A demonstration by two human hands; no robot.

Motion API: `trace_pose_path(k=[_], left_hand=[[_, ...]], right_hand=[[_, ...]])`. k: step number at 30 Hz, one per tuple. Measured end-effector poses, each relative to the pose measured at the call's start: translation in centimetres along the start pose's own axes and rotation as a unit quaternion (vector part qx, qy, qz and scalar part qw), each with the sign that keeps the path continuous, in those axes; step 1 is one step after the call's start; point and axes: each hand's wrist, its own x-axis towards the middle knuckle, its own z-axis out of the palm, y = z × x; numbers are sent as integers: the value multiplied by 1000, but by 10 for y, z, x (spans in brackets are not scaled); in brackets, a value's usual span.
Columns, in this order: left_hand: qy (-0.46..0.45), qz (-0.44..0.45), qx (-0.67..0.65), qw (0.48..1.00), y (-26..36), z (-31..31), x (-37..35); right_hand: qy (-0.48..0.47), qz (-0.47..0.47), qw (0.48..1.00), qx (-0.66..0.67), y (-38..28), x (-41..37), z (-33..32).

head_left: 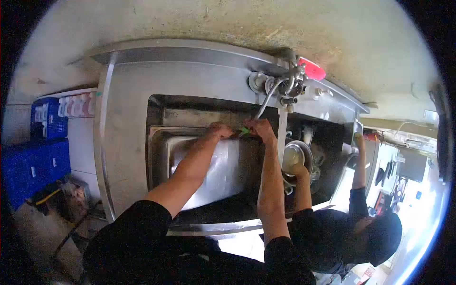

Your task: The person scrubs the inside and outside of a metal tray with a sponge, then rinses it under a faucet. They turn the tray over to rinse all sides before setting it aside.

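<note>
Both my hands are low over the left basin of a steel sink (130, 142), under the spout of a metal tap (267, 102). Between them shows a small bright green thing (244, 131), whose kind I cannot tell. My right hand (260, 128) is closed on its right side, directly below the spout. On the other side, my left hand (221, 130) has its fingers drawn together, with the tips right at the green thing. Beneath my forearms a large rectangular steel pan (216, 164) lies tilted in the basin.
Close on my right, a co-worker in black (342, 232) has one hand at a round metal bowl (306, 154) in the right basin and the other raised near the counter's end. Blue crates (35, 164) stand far left. A pink object (312, 70) sits behind the tap.
</note>
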Motion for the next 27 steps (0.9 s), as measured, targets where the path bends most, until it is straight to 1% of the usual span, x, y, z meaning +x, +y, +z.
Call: trace_pose_path(k=[1, 3, 4, 5, 6, 7, 8, 10, 11, 13, 14, 16, 17, 18, 20, 21, 23, 24, 25, 26, 27], left_hand=[[-83, -19, 54, 995, 9, -18, -26], [-93, -60, 79, 991, 8, -33, -38], [-34, -81, 51, 995, -1, -27, -36], [24, -103, 23, 994, -11, -22, -37], [-59, -117, 28, 991, -20, -32, -42], [-43, -102, 32, 993, -26, -38, -58], [-27, -85, 38, 995, -34, -46, -74], [-50, -89, 53, 993, -46, -65, -101], [-86, -109, 59, 989, -53, -75, -106], [-172, -10, 59, 983, -116, -57, -73], [-149, -45, 94, 983, -131, -61, -82], [-102, -85, 108, 985, -120, -65, -116], [-83, -92, 86, 989, -102, -74, -143], [-62, -101, 62, 991, -90, -79, -158], [-14, -76, 59, 995, -76, -68, -157], [14, -64, 53, 996, -69, -60, -157], [24, -4, 96, 995, -58, -38, -137], [29, 22, 113, 993, -50, -22, -130], [30, -11, 154, 988, -13, -22, -146], [29, -46, 196, 979, 24, -20, -165], [95, -29, 273, 957, 29, 5, -165]], right_hand=[[27, 42, 993, 108, 0, -14, 17], [64, 91, 958, 265, -83, -40, 40], [116, 134, 872, 456, -141, -60, 52], [140, 120, 857, 480, -150, -62, 62], [164, 108, 840, 506, -154, -63, 72], [189, 96, 820, 532, -162, -67, 80], [188, 89, 850, 484, -167, -71, 79], [211, 57, 867, 448, -148, -54, 97], [231, 44, 874, 425, -133, -47, 101], [283, -102, 897, 323, -121, -44, 118], [317, -116, 896, 287, -113, -37, 133], [353, -107, 905, 213, -137, -42, 141], [354, -81, 915, 176, -165, -55, 133], [346, -79, 919, 174, -169, -53, 139], [322, -79, 929, 166, -166, -39, 142], [280, -54, 949, 134, -168, -43, 125], [177, -3, 982, 69, -175, -65, 79], [157, 26, 986, 58, -162, -66, 66], [130, 56, 989, 47, -147, -65, 57], [109, 80, 984, 119, -139, -71, 48], [93, 100, 973, 189, -142, -78, 36]])
